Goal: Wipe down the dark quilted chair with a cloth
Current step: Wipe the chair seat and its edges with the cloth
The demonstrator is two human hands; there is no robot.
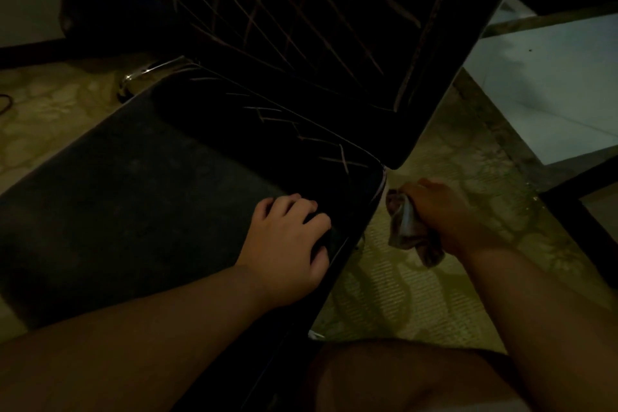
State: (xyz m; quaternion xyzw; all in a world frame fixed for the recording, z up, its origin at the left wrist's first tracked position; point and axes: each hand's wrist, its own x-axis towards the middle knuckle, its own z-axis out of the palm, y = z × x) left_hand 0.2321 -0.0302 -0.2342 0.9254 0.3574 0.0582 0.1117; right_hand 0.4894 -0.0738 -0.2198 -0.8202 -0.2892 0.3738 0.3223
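Pretty dim shot. Far left there's a patterned floor (43,117), pale blotchy shapes like stone or vinyl, and a shiny chrome leg (143,72) poking out from under the chair (301,27). The chair fills most of the middle: seat is flat and matte near the front, dark and slightly fuzzy looking, while the back stands up glossy black with thin diamond stitch lines crossing it. The same stitching runs along the rear strip of the seat.

The left hand (287,244) rests on the seat close to its right edge, fingers curled over the edge area, thumb down the side; whether it actually grips the edge is hard to tell in this light.

Just off the seat's right edge, the right hand (441,217) is fisted around a cloth (408,227), a crumpled greyish rag bunched up with a tail hanging below the fist, close to the seat's corner but not clearly touching it. Under it lies a woven ribbed mat (401,294) with curvy patterns, then pale smooth tiles (551,84) far right.
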